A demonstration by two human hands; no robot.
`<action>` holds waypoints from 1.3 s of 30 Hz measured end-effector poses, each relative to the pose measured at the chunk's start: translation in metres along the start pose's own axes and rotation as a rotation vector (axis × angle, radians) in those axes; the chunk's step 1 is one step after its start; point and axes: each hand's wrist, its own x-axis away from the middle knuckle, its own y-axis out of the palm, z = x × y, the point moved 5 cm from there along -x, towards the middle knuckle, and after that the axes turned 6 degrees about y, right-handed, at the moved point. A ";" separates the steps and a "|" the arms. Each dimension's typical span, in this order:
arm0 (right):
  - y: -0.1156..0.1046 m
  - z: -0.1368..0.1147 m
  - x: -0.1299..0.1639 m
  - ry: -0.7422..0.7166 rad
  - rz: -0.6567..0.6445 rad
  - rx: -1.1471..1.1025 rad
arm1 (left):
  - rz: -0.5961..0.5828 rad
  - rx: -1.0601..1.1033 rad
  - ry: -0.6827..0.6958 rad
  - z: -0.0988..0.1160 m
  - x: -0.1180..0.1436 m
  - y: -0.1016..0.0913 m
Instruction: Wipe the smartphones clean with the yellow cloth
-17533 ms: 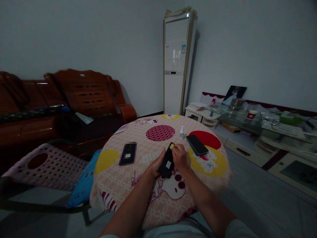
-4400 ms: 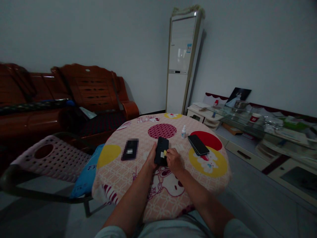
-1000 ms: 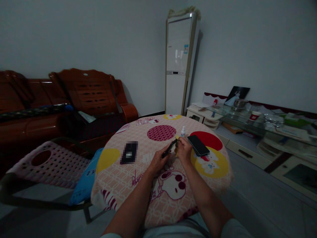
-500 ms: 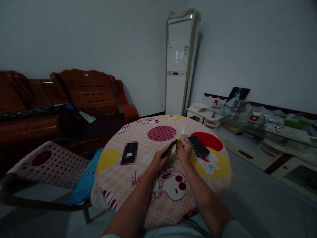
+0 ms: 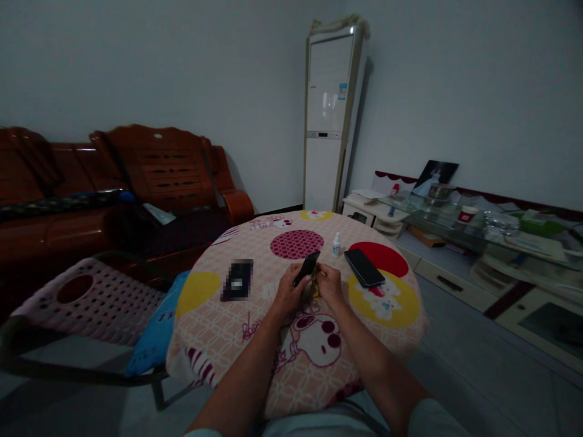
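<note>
My left hand (image 5: 288, 292) holds a black phone (image 5: 307, 267) tilted up on its edge above the round table (image 5: 218, 334). My right hand (image 5: 328, 284) presses a small yellow cloth (image 5: 314, 276) against the phone's right side. A second black phone (image 5: 363, 266) lies flat to the right of my right hand. A small white bottle (image 5: 336, 244) stands just beyond the hands. Another dark phone (image 5: 237, 280) lies flat to the left of my left hand.
The table wears a pink cartoon cloth. A pink perforated chair (image 5: 86, 297) with a blue cushion (image 5: 157, 331) stands at the left, a wooden sofa (image 5: 136, 182) behind it. A tall white air conditioner (image 5: 328, 121) fills the corner; a cluttered low glass cabinet (image 5: 478, 237) runs along the right wall.
Both hands have drawn back toward me and slightly left with the phone. The phone now stands more upright, and the yellow cloth sits lower along its right side.
</note>
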 end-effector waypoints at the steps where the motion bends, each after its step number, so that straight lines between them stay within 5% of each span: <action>1: -0.001 -0.001 0.000 0.005 0.003 -0.008 | -0.001 -0.011 -0.022 0.000 0.000 -0.001; 9: -0.022 -0.040 0.001 -0.227 0.219 0.012 | -0.045 -0.043 -0.115 0.001 0.002 -0.004; 28: 0.024 -0.012 0.026 -0.199 -0.096 0.358 | 0.460 0.323 -0.430 -0.022 0.012 -0.021; 39: 0.022 -0.001 0.028 -0.018 -0.139 0.213 | 0.584 0.415 -0.478 -0.024 0.011 -0.026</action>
